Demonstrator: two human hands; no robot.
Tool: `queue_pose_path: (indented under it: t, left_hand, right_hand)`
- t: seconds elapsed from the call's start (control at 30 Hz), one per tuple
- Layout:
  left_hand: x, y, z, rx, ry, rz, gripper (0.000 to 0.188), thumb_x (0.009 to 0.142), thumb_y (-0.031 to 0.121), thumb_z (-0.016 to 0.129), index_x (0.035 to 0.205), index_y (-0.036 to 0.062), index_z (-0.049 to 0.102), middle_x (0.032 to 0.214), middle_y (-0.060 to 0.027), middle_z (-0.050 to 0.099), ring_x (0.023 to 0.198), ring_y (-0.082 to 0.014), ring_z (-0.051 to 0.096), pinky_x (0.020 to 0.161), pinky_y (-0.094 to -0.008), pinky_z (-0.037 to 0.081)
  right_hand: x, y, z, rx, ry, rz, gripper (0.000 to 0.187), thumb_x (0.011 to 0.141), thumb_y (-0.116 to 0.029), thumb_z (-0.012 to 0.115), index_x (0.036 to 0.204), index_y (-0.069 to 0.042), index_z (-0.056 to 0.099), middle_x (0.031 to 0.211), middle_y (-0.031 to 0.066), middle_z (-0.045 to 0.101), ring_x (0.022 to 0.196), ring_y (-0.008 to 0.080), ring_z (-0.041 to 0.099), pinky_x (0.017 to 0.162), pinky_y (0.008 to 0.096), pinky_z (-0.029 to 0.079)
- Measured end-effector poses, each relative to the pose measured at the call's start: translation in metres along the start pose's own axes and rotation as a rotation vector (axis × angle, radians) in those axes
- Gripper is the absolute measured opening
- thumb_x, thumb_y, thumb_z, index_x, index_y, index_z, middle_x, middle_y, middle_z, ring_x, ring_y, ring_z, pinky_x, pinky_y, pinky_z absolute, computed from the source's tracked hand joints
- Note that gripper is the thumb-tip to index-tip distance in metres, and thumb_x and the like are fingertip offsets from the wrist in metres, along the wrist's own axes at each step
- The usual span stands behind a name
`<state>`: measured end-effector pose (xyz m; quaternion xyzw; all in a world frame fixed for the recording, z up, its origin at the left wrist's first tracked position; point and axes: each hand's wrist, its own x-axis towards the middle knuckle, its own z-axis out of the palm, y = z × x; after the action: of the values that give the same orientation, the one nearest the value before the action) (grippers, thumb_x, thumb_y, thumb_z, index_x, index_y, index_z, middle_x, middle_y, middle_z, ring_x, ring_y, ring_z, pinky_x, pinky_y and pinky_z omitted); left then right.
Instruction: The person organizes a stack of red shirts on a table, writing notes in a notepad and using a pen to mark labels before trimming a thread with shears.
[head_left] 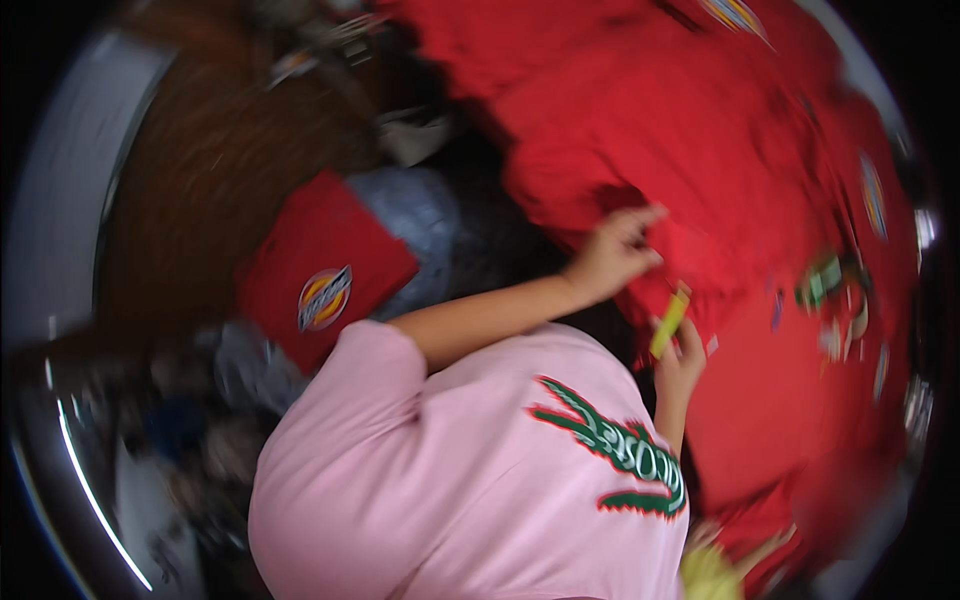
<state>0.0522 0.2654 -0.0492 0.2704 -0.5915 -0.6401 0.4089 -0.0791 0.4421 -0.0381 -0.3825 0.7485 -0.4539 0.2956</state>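
Red cloth [640, 110] is spread and heaped in folds over the surface on the right. My left hand [612, 255] is held above the near edge of this cloth, fingers and thumb apart, with nothing seen between them. Just below and to its right, my right hand [682, 360] grips a slim yellow tool [670, 322] that points up and away from me. The tool's tip is small and blurred, so its exact kind is unclear.
A red folded garment [345, 255] with a round emblem lies left, beside clear plastic wrapping [420, 215]. Small green and tan items [838, 295] rest on the red cloth at right. Another person's hand [765, 552] and yellow sleeve [708, 575] show at lower right.
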Motion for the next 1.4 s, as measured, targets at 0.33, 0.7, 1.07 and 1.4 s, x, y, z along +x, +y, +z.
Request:
queue_pose_path:
  t: [0.33,0.7,1.07,1.4]
  left_hand:
    - [-0.043,-0.004,0.015,0.199,-0.391,0.012,0.099,0.081,0.011,0.082,0.164,0.0136,0.029,0.126,-0.0224,0.063,0.081,-0.0208,0.074,0.071,-0.0319,0.061]
    - [0.025,-0.063,-0.104,-0.405,0.631,-0.034,0.088,0.103,0.034,0.061,0.163,-0.0047,0.009,0.170,-0.0215,0.017,0.157,-0.0280,0.021,0.126,-0.0376,0.022]
    - [0.008,-0.056,-0.182,-0.637,0.635,-0.332,0.072,0.102,0.064,0.045,0.148,0.0081,0.052,0.148,-0.0215,0.055,0.140,-0.0300,0.051,0.119,-0.0413,0.036]
    - [0.039,-0.016,-0.186,-0.212,0.607,-0.557,0.047,0.100,0.038,0.062,0.133,0.0048,0.065,0.126,-0.0109,0.069,0.115,-0.0222,0.065,0.101,-0.0359,0.049]
  right_hand:
    - [0.031,-0.007,0.026,0.575,-0.013,0.173,0.037,0.099,-0.023,0.071,0.119,0.003,0.054,0.101,0.0116,0.060,0.091,0.0178,0.062,0.082,0.0314,0.052]
    - [0.028,-0.028,-0.034,0.309,0.091,0.171,0.046,0.082,0.003,0.084,0.122,-0.001,0.062,0.096,-0.0041,0.054,0.084,0.0069,0.052,0.074,0.0233,0.046]
    - [-0.057,0.037,-0.040,-0.242,0.228,0.303,0.028,0.084,-0.004,0.083,0.097,-0.004,0.058,0.080,-0.0032,0.048,0.074,0.0084,0.042,0.064,0.0255,0.038]
    - [-0.019,-0.007,-0.047,0.181,0.136,0.607,0.035,0.090,-0.012,0.080,0.118,-0.003,0.061,0.097,-0.0025,0.060,0.081,0.0081,0.057,0.071,0.0245,0.050]
